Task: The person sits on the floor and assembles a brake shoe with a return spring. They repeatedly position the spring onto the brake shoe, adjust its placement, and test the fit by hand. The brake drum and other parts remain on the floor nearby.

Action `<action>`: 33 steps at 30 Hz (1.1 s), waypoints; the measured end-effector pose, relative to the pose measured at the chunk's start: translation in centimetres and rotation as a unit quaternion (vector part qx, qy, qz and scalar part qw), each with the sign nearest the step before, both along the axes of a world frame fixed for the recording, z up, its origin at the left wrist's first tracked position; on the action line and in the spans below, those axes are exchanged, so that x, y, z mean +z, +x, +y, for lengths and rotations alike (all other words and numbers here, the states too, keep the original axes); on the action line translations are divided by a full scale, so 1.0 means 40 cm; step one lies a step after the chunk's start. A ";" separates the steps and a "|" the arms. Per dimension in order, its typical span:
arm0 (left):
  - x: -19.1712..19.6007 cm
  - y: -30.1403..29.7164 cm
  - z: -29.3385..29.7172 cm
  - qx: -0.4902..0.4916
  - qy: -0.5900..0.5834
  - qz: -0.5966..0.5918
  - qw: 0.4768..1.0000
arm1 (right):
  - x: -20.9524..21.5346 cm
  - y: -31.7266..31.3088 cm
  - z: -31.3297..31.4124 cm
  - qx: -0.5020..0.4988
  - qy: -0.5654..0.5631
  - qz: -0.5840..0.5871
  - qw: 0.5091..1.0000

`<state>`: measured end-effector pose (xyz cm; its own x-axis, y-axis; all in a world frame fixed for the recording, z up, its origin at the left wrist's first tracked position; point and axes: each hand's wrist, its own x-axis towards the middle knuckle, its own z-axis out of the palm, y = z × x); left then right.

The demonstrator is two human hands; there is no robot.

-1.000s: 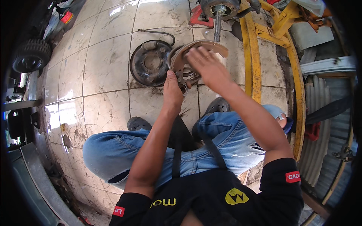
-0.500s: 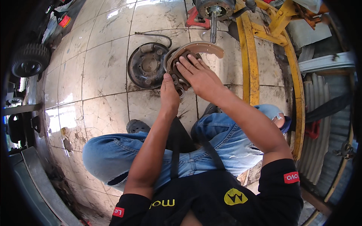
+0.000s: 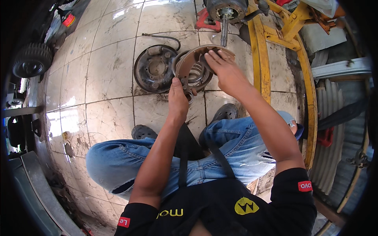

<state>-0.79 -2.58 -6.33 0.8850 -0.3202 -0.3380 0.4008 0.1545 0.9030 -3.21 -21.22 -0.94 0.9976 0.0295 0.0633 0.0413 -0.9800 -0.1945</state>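
My left hand (image 3: 178,100) grips the near left end of a curved brake shoe (image 3: 190,63), its thumb on the metal and the other fingers mostly hidden. Along the shoe's far right part lies my right hand (image 3: 230,76), fingers stretched over a dark flexible sheet (image 3: 205,64) that looks like sandpaper and is pressed to the curved lining. Under the shoe, round metal parts with rings (image 3: 198,74) rest on the floor, partly covered. A smaller ring-shaped part (image 3: 189,96) shows beside my left hand. Just left sits a round black brake backing plate (image 3: 155,69) with a hose (image 3: 167,37).
A hub with a shaft (image 3: 225,25) stands beyond the shoe, near a red stand (image 3: 207,20). To the right runs a yellow steel frame (image 3: 260,63). A tyre (image 3: 32,61) lies at the far left. My shoes (image 3: 226,112) are close below the parts.
My right hand has slid right and away along the brake shoe with the dark sheet, uncovering the shoe's inner curve and the rings below. My left hand keeps its place.
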 end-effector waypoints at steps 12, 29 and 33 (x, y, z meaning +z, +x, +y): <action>-0.005 -0.010 -0.006 0.007 -0.003 -0.006 1.000 | -0.092 0.066 0.020 -0.026 -0.115 -0.082 0.990; 0.021 0.023 0.001 0.019 -0.018 0.023 0.999 | -0.030 0.063 0.014 0.112 0.046 -0.059 0.991; 0.045 0.028 0.004 0.025 0.003 0.057 0.998 | -0.007 0.092 -0.065 -0.041 0.013 -0.173 0.984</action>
<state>0.35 -2.43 -4.54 0.8556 -0.2744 -0.4388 0.4925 0.1710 0.8533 0.45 -23.81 -1.23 0.9152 -0.0558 0.3991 0.0306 -0.9779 -0.2069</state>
